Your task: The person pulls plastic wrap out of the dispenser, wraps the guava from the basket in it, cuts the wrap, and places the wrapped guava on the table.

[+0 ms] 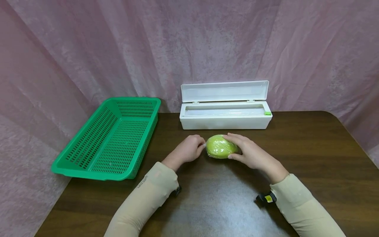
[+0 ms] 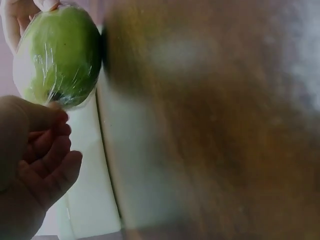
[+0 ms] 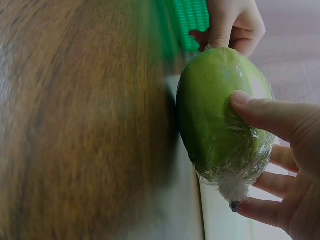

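An oval, mango-like green fruit (image 1: 219, 147) lies on the table, wrapped in clear cling film (image 3: 234, 186). My right hand (image 1: 248, 151) holds its right end, thumb on the near side and fingers round the far side. In the right wrist view the film is bunched around the dark stem tip beside those fingers. At the fruit's other end my left hand (image 1: 189, 149) pinches a gathered twist of the film between thumb and forefinger. Its other fingers are curled in the left wrist view, just off the fruit.
A white cling film box (image 1: 225, 121) stands behind the fruit with its lid (image 1: 225, 92) raised and a roll inside. To the left sits a green plastic basket (image 1: 144, 144) with slotted walls. A pink curtain (image 1: 225, 39) hangs behind the brown wooden table (image 1: 311, 148).
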`<state>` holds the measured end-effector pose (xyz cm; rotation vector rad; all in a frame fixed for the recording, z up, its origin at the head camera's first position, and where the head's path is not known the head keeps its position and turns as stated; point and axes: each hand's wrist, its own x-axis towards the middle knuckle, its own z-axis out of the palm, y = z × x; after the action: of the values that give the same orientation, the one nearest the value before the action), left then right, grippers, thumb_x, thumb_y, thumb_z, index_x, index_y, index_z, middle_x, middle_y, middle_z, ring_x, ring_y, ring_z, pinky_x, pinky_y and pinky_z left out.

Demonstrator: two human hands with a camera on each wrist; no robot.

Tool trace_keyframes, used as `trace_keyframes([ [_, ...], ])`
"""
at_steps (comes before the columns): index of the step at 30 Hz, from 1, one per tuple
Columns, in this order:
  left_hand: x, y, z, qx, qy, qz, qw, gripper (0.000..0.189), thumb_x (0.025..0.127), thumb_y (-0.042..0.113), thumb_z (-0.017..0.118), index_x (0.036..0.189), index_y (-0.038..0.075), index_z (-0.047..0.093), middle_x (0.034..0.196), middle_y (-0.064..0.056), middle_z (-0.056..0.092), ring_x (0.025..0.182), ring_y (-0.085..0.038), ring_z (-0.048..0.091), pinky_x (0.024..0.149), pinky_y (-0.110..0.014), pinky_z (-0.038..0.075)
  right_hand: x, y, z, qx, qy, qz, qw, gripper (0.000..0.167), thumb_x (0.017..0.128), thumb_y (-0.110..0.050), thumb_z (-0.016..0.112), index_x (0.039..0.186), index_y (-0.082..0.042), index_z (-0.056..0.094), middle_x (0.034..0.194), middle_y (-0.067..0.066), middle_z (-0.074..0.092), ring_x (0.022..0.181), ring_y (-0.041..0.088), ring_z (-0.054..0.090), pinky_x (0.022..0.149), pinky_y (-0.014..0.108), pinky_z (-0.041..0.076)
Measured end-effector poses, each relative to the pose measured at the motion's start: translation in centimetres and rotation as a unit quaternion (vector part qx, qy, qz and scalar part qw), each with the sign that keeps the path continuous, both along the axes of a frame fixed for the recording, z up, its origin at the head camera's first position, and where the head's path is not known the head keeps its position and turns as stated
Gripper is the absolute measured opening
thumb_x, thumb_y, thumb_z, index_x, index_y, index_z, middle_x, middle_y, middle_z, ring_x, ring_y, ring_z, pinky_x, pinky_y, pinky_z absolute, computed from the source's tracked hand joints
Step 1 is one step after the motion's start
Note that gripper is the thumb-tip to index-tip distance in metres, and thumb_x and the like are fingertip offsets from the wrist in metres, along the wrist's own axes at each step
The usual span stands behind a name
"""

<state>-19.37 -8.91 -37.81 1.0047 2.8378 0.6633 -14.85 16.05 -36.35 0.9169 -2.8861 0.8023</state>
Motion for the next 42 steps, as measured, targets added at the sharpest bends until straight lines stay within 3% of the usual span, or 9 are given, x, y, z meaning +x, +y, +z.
trace_keyframes([
  [7, -1.1, -0.4, -0.6, 0.062, -0.094, 0.006, 0.9936, 0.016, 0.093, 0.012, 0.055, 0.087, 0.006, 0.069, 0.074, 0.000, 0.062, 0.064, -0.009, 0.050, 0.064, -0.023, 0.044, 0.0, -0.1, 0.0, 0.001, -0.001, -0.001, 1.0000, 0.066, 0.083, -0.018, 0.072, 0.142, -0.010, 0.042, 0.145, 0.021, 0.040, 0.131, 0.040, 0.040, 0.103, 0.055, 0.036],
  [12, -1.6, -0.4, -0.7, 0.113, -0.219, 0.044, 0.9682, 0.018, 0.091, 0.013, 0.055, 0.083, 0.003, 0.068, 0.061, 0.002, 0.052, 0.052, -0.010, 0.048, 0.053, -0.023, 0.044, 0.0, -0.2, 0.0, 0.007, -0.003, -0.005, 1.0000, 0.067, 0.083, -0.018, 0.072, 0.142, -0.011, 0.042, 0.146, 0.021, 0.039, 0.132, 0.040, 0.039, 0.104, 0.055, 0.036],
  [18, -1.7, 0.2, -1.4, 0.210, -0.344, 0.128, 0.9061, 0.019, 0.087, 0.010, 0.052, 0.071, 0.003, 0.060, 0.053, 0.001, 0.042, 0.048, -0.012, 0.042, 0.047, -0.024, 0.044, -0.1, -0.3, -0.1, 0.013, 0.000, -0.009, 0.9999, 0.068, 0.083, -0.020, 0.073, 0.142, -0.010, 0.042, 0.145, 0.021, 0.040, 0.131, 0.041, 0.039, 0.104, 0.055, 0.036],
  [25, -1.3, 1.4, -1.4, 0.300, -0.455, 0.242, 0.8028, 0.017, 0.075, 0.007, 0.049, 0.059, 0.009, 0.053, 0.046, 0.006, 0.038, 0.043, -0.008, 0.036, 0.041, -0.021, 0.036, 0.1, -0.5, -0.2, 0.010, 0.007, -0.010, 0.9999, 0.069, 0.083, -0.023, 0.074, 0.142, -0.012, 0.042, 0.147, 0.020, 0.038, 0.131, 0.040, 0.039, 0.104, 0.054, 0.037],
  [27, -1.2, 1.6, -1.4, 0.309, -0.464, 0.259, 0.7888, 0.017, 0.074, 0.007, 0.047, 0.057, 0.010, 0.052, 0.045, 0.006, 0.038, 0.043, -0.007, 0.035, 0.041, -0.020, 0.035, 0.1, -0.5, -0.2, 0.012, 0.007, -0.011, 0.9998, 0.070, 0.082, -0.025, 0.074, 0.143, -0.012, 0.042, 0.147, 0.020, 0.038, 0.131, 0.041, 0.038, 0.104, 0.054, 0.037],
  [30, -1.0, 1.7, -1.3, 0.290, -0.442, 0.268, 0.8054, 0.016, 0.073, 0.009, 0.048, 0.058, 0.009, 0.053, 0.046, 0.006, 0.040, 0.042, -0.007, 0.038, 0.040, -0.020, 0.036, 0.1, -0.5, -0.4, 0.013, 0.002, -0.014, 0.9998, 0.073, 0.080, -0.026, 0.076, 0.143, -0.012, 0.041, 0.147, 0.020, 0.037, 0.131, 0.041, 0.038, 0.104, 0.055, 0.037],
  [34, -0.6, 1.0, -0.8, 0.226, -0.360, 0.239, 0.8733, 0.018, 0.080, 0.016, 0.056, 0.069, 0.004, 0.064, 0.054, 0.001, 0.052, 0.047, -0.010, 0.048, 0.043, -0.022, 0.043, 0.0, -0.3, -0.5, 0.014, -0.006, -0.017, 0.9997, 0.074, 0.080, -0.027, 0.076, 0.143, -0.013, 0.041, 0.147, 0.019, 0.038, 0.131, 0.040, 0.038, 0.104, 0.055, 0.037],
  [38, -0.3, 0.0, -0.2, 0.162, -0.221, 0.165, 0.9474, 0.018, 0.083, 0.015, 0.064, 0.094, 0.002, 0.070, 0.075, -0.003, 0.065, 0.062, -0.012, 0.058, 0.056, -0.025, 0.050, -0.2, -0.2, -0.5, 0.014, -0.011, -0.014, 0.9998, 0.073, 0.082, -0.027, 0.074, 0.144, -0.012, 0.039, 0.147, 0.019, 0.038, 0.132, 0.039, 0.038, 0.105, 0.054, 0.036],
  [42, 0.3, -0.2, 0.4, 0.062, -0.057, 0.095, 0.9920, 0.026, 0.085, 0.010, 0.067, 0.110, 0.004, 0.065, 0.096, -0.004, 0.064, 0.083, -0.014, 0.060, 0.072, -0.027, 0.052, -0.4, -0.1, -0.4, 0.009, -0.011, -0.010, 0.9998, 0.074, 0.082, -0.027, 0.074, 0.145, -0.012, 0.038, 0.147, 0.019, 0.038, 0.132, 0.039, 0.038, 0.106, 0.054, 0.035],
])
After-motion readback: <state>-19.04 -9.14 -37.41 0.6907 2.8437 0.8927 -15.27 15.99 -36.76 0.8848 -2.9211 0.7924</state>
